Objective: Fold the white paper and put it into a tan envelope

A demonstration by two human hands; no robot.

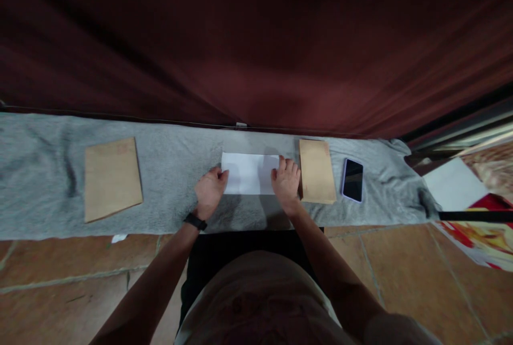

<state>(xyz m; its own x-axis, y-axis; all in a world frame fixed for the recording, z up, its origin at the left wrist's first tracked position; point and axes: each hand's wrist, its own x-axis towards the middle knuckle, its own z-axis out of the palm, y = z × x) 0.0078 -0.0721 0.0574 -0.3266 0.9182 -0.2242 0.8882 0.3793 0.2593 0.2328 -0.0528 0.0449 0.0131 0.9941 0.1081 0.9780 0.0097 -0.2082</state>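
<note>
Beyond the left hand [210, 185] and right hand [286, 180], dark red curtain [256, 78], broad and close past the far edge; probably no hindrance short of a long reach forward. Below and to either side of the forearms, tiled floor [401, 265]: likely landing place for anything swept off the near edge.

Under both hands, surface [180, 150] draped in soft grey cloth, rumpled well out to each side. Could bunch or slide under a firm press, skewing anything lined up on top.

Well left of the left hand, brown paper pile [112, 179], lying askew towards the near edge; could be brushed off by a wide swing of the left forearm. Just beside the right hand, on its outer side, brown paper stack [318, 171] with slightly uneven edges; close enough to be knocked and fanned out by a careless outward move.

Between the hands, white paper [248, 174], lying flat. Pinched at the left end by thumb and finger of the left hand; covered at the right end by the right hand, thumb over the sheet (impossible to tell whether gripped or merely pressed). Might buckle with an uneven inward push, or slip free with a loose hold.

Past the right-hand stack, phone [353, 180], screen up; might be shoved along with a bumped stack. Smallest, dark wristband [195, 221] on the left wrist; might drag on the cloth.
</note>
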